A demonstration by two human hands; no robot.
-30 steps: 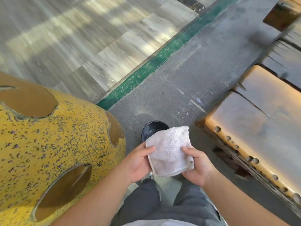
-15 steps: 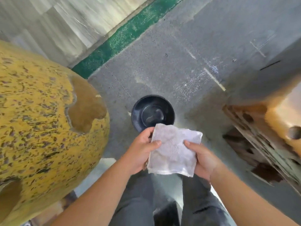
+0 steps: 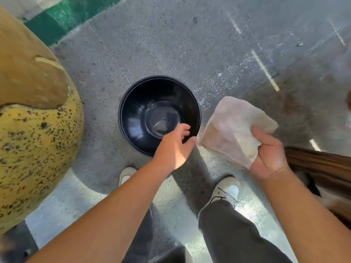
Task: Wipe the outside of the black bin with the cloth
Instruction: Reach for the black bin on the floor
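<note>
A round black bin stands upright on the grey concrete floor, seen from straight above, and its inside looks empty. My left hand hangs over the bin's near right rim with fingers apart and nothing in it; whether it touches the rim I cannot tell. My right hand grips a folded, pale pinkish-white cloth by its lower right corner. The cloth hangs in the air just right of the bin, apart from it.
A big yellow speckled sphere with brown patches sits close to the bin's left. A green floor stripe runs at the top left. Brown wooden slats lie at the right edge. My two feet in pale shoes stand just below the bin.
The view has tilted down, so the bin looks larger. My left hand has let go of the cloth and reached over the bin's rim. My right hand has carried the cloth to the right.
</note>
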